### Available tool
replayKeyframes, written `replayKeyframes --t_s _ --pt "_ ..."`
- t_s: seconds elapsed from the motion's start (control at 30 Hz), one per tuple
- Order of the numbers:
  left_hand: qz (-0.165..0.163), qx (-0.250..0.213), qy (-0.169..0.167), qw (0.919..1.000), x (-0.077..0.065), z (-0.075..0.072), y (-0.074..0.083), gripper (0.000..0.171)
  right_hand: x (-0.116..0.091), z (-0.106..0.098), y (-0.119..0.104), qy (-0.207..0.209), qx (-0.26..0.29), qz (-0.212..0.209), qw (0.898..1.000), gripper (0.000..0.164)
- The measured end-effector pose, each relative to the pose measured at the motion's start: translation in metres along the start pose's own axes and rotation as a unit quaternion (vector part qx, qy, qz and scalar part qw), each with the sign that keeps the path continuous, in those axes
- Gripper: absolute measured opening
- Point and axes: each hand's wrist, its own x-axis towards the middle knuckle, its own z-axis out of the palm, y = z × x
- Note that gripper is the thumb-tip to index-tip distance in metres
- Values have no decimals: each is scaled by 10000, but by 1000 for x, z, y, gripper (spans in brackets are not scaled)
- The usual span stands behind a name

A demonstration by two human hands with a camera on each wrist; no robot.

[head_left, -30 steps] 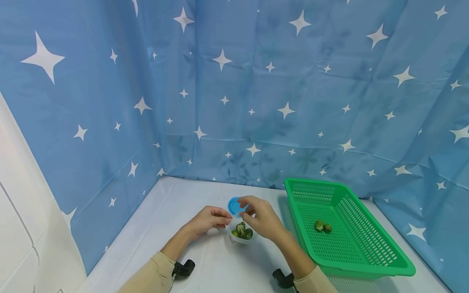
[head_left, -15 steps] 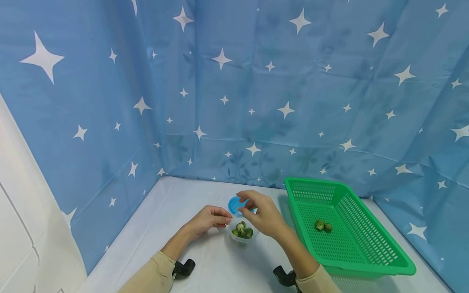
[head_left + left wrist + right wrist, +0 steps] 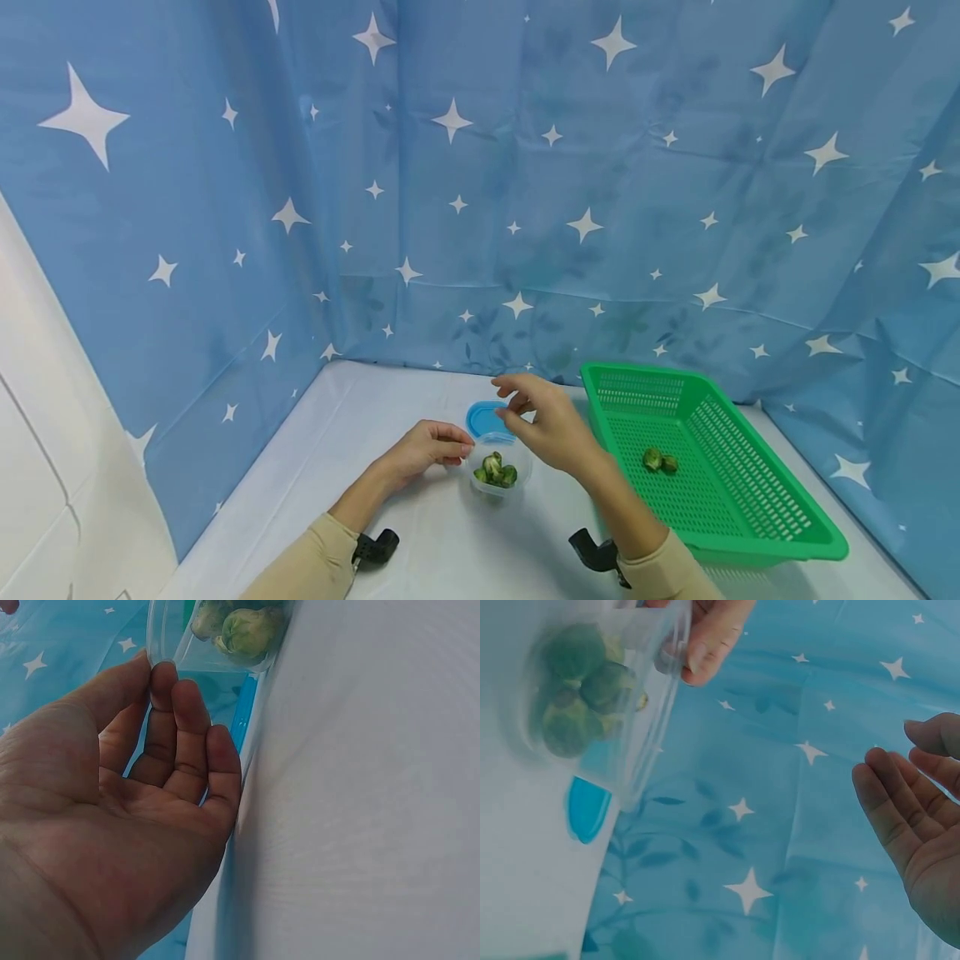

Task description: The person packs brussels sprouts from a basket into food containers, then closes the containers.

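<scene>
My left hand [image 3: 429, 450] pinches the left rim of a small clear plastic container [image 3: 522, 477] between thumb and fingertips, as the left wrist view shows at the container's rim [image 3: 166, 637]. Several Brussels sprouts [image 3: 495, 472] lie inside it. Just behind stands a round blue lid [image 3: 480, 417], partly covered by my right fingers in the head view. My right hand [image 3: 553, 423] hovers above and right of the container, fingers loosely bent, holding nothing. In the right wrist view the same hand [image 3: 934, 832] is apart from the container [image 3: 671, 690].
A green perforated basket [image 3: 727, 467] stands on the right, its left side close to my right forearm. Two Brussels sprouts [image 3: 654, 459] lie in it. The table has a white cover [image 3: 420, 542]. A blue star-patterned curtain [image 3: 480, 208] hangs behind the table.
My right hand has risen up and right, away from over the container, which now shows more fully. My left hand has stayed at the rim.
</scene>
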Motion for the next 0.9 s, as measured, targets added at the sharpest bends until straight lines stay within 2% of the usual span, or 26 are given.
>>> replayKeyframes --t_s 0.37,0.6,0.9 --pt "29 16 -9 10000 3 -1 -2 37 8 -24 -5 140 -202 -233 9994 36" --pt "61 104 7 9999 1 -1 -1 36 9 -41 -7 290 -329 -226 9988 39" --pt "37 126 10 9999 1 -1 -1 36 7 -59 0 356 -237 -171 9989 39"
